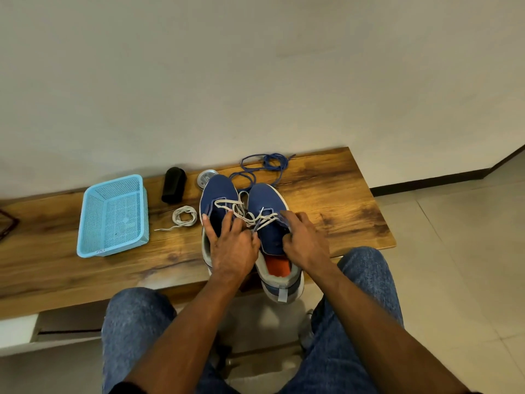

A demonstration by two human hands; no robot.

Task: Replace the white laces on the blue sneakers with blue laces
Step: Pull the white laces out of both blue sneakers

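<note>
Two blue sneakers stand side by side on the wooden bench (326,200), toes pointing away: the left sneaker (218,199) and the right sneaker (265,199). Loosened white laces (247,216) run across both of them. My left hand (233,248) rests on the left sneaker's tongue with straight, spread fingers. My right hand (305,241) grips the right sneaker's outer side, thumb on the tongue. A tangle of blue laces (265,164) lies behind the shoes at the wall. One coiled white lace (184,216) lies on the bench left of the shoes.
A light blue mesh basket (113,216) sits on the bench's left part. A black cylinder (174,184) and a round metal tin (205,177) lie near the wall. The right sneaker's heel overhangs the bench's front edge. My knees in jeans are below.
</note>
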